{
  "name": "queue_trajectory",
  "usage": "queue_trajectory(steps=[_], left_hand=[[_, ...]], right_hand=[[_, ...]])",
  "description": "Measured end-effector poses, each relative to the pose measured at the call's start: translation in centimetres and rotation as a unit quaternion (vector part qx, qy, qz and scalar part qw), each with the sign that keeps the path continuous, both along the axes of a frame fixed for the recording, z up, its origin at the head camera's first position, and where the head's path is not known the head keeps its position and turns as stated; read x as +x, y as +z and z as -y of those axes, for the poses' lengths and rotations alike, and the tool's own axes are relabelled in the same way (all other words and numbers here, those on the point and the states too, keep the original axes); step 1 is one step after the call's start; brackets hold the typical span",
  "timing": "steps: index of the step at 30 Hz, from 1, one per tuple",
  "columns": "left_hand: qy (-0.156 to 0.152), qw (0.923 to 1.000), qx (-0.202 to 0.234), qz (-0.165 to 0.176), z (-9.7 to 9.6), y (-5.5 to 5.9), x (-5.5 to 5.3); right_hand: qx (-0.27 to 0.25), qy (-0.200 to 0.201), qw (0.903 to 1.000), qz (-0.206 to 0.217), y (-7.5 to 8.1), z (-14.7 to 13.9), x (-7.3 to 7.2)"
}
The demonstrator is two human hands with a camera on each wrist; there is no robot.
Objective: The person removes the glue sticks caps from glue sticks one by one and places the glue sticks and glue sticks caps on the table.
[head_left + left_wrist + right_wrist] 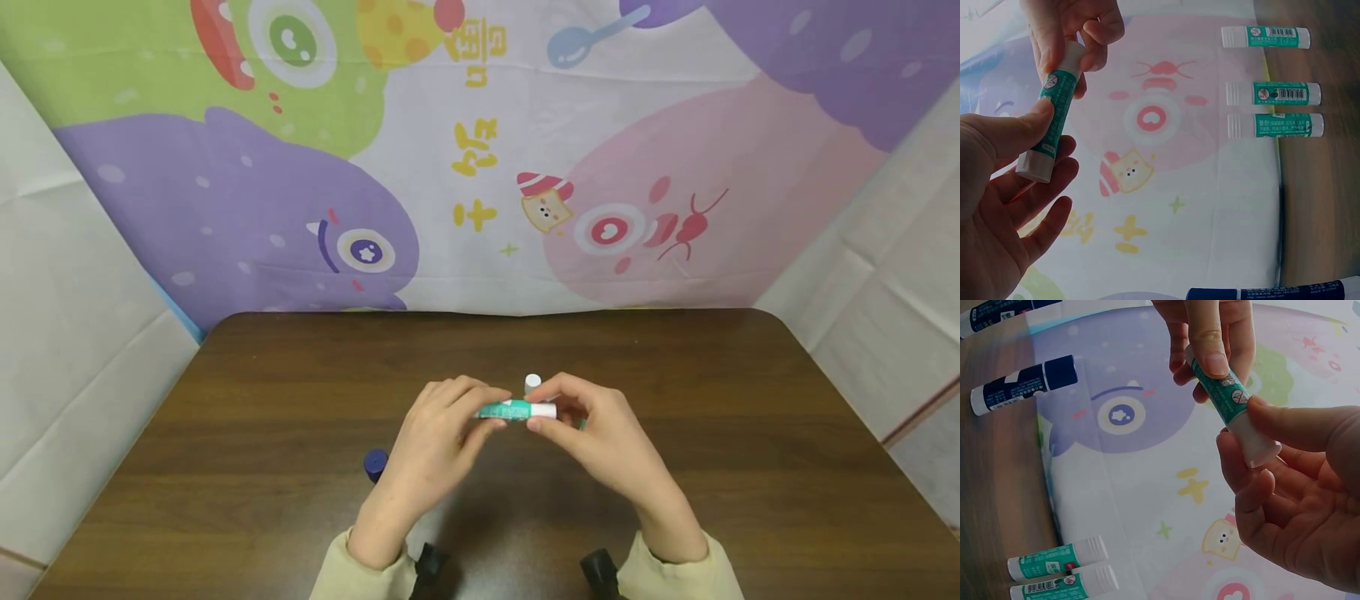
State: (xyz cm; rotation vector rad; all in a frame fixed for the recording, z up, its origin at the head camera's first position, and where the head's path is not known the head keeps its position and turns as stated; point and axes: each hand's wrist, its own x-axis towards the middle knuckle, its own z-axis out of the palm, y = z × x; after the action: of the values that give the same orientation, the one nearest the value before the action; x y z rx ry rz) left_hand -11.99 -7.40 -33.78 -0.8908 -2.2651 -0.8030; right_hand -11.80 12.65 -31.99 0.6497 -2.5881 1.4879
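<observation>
A glue stick (508, 410) with a green label and white ends is held level between both hands over the dark table. My left hand (438, 437) pinches its labelled body between thumb and fingers, seen closely in the left wrist view. My right hand (603, 437) grips the white cap end (1252, 440) with thumb and fingertips. Just beyond the right fingers a white cap (532, 382) shows, the rest of that stick being hidden by the hand. A dark blue cap (375, 462) shows beside the left wrist.
Several matching green glue sticks (1275, 94) stand upright on the brown table (300, 358) on the right. Dark blue sticks (1024, 384) stand on the left. A cartoon-printed cloth (480, 275) hangs along the table's far edge, with white sheets (892, 275) at the sides.
</observation>
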Motion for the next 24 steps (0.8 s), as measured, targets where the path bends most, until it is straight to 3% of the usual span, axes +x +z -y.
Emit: queue_trajectory(steps=[8,24], left_hand=[[0.001,1.0000,0.001,0.004,-0.10,0.00,0.00],[0.002,1.0000,-0.003,0.002,-0.17,-0.08,0.00]], right_hand=[[0.007,0.003,0.9999,-0.010,0.06,-0.12,-0.06],[0.000,-0.003,0.9999,0.011,0.22,-0.18,-0.09]])
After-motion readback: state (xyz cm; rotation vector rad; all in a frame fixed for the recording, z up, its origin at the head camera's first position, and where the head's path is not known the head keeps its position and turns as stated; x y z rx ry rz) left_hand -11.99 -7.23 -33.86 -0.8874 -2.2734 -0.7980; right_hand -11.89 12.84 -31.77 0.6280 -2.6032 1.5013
